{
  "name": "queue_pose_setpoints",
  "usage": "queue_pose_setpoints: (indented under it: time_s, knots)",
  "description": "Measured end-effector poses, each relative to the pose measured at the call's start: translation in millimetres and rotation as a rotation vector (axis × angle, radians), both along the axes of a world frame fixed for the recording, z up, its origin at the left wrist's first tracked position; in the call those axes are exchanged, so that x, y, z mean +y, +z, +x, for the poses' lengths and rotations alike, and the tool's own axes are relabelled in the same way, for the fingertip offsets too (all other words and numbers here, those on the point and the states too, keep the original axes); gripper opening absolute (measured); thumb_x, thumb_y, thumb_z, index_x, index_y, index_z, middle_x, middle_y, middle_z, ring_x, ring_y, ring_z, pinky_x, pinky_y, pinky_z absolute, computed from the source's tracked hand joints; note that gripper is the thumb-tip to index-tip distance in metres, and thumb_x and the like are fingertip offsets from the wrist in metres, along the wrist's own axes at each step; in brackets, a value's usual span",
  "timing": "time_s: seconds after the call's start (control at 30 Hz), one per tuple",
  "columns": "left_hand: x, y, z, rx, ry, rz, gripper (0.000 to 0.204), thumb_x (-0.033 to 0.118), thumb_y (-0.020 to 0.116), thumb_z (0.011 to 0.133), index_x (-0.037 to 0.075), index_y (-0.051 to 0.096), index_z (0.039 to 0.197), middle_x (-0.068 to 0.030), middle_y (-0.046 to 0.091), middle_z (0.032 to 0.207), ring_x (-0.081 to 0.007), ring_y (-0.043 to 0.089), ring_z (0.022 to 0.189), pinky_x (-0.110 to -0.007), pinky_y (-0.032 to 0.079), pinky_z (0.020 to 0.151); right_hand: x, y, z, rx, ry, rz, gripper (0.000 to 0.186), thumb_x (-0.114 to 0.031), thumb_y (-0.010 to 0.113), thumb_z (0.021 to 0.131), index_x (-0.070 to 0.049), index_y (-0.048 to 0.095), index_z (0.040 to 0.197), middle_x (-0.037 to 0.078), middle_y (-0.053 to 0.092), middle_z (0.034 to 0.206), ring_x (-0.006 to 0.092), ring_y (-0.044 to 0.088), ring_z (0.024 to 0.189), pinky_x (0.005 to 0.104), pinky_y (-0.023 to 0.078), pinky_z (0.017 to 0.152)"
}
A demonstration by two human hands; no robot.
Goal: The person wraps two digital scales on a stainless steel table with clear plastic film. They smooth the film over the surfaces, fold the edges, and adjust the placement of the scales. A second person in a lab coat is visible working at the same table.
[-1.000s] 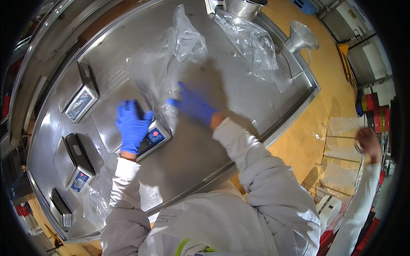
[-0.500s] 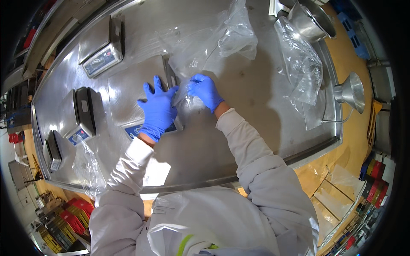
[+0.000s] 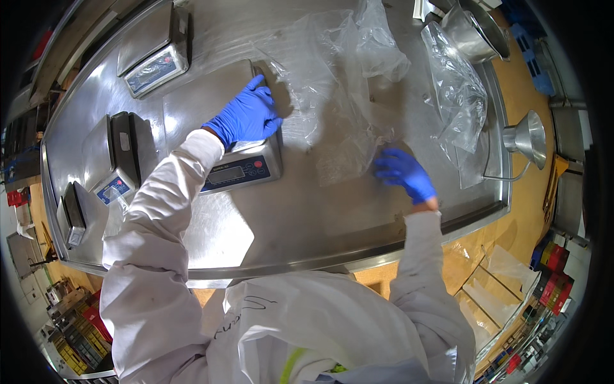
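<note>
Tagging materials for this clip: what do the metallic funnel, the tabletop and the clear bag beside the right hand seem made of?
Funnel: smooth metal, perhaps stainless steel, given its silvery sheen. Tabletop: metal, probably steel, satin finish, with blurred glare. Clear bag: apparently thin plastic film; glossy creases, tabletop showing through.

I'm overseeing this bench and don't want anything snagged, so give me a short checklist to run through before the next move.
1. Hands covered: ok. The left hand and the right hand are both gloved in blue.
2. Pan of the nearest scale clear of hands: not ok. The left hand is over its right part.
3. Display unobstructed: ok. No hand covers it.
4. Reading on it: cannot tell. No figure can be made out.
5. Clear plastic laid flat: not ok. It is wrinkled and bunched at the far end.
6. Right hand gripping the plastic: cannot tell. Its fingers are at the edge.
</note>
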State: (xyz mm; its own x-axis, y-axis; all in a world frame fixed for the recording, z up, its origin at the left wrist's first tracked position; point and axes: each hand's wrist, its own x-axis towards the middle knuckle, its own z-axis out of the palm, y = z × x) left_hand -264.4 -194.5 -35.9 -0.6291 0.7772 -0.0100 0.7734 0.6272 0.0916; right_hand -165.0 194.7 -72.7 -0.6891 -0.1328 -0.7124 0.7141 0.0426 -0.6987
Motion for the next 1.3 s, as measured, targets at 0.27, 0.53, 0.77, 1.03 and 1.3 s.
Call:
queue_pose_setpoints:
  time_s: [0.27,0.53,0.77,1.03,1.3]
  knots:
    - [-13.4,-7.6,-22.5,0.004,0.237,0.023,0.029,0.028,0.052,0.080,0.012,0.065,0.061,-0.0076,0.061,0.072,-0.0262,0.056,0.087,-0.046,0.025,0.109,-57.6,71.1,-29.6,0.861,-0.409,0.157,0.040,0.001,0.051,0.081,-0.004,0.053,0.121,0.005,0.056,0.111,0.0159,0.054,0.102,0.0290,0.043,0.089]
    - [-39.8,11.6,96.4,0.237,0.899,0.198,0.075,0.050,0.070,0.072,0.019,0.044,0.134,-0.0187,0.026,0.146,-0.0415,0.020,0.136,-0.069,0.011,0.100,-139.4,0.2,-150.9,0.605,0.123,1.321,0.085,-0.044,0.067,0.077,-0.002,0.027,0.138,0.027,0.039,0.132,0.0365,0.051,0.113,0.0424,0.042,0.094]
    - [-74.5,-41.6,96.6,0.535,0.820,0.027,0.048,0.048,0.055,0.084,0.025,0.057,0.125,-0.0026,0.050,0.133,-0.0267,0.041,0.125,-0.049,0.020,0.102,-86.1,-12.1,-118.6,1.083,-0.090,1.391,0.058,-0.019,0.066,0.081,-0.003,0.040,0.130,0.022,0.047,0.115,0.0330,0.055,0.097,0.0394,0.046,0.082]
    - [-64.8,-47.7,28.7,0.532,0.744,0.090,0.053,0.046,0.061,0.079,0.028,0.052,0.129,0.0000,0.051,0.131,-0.0260,0.043,0.122,-0.050,0.025,0.097,19.1,124.9,-95.0,0.930,-0.554,1.395,0.024,-0.024,0.062,0.089,-0.001,0.064,0.096,0.009,0.064,0.086,0.0138,0.057,0.079,0.0289,0.045,0.076]
    - [-56.1,-53.2,-118.0,0.541,0.624,0.282,0.047,0.042,0.060,0.081,0.032,0.053,0.126,0.0007,0.053,0.127,-0.0266,0.042,0.123,-0.055,0.027,0.097,28.2,221.5,-21.4,0.999,-0.625,1.102,0.009,-0.016,0.056,0.092,-0.008,0.059,0.094,-0.007,0.043,0.068,0.0013,0.032,0.056,0.0178,0.025,0.048]
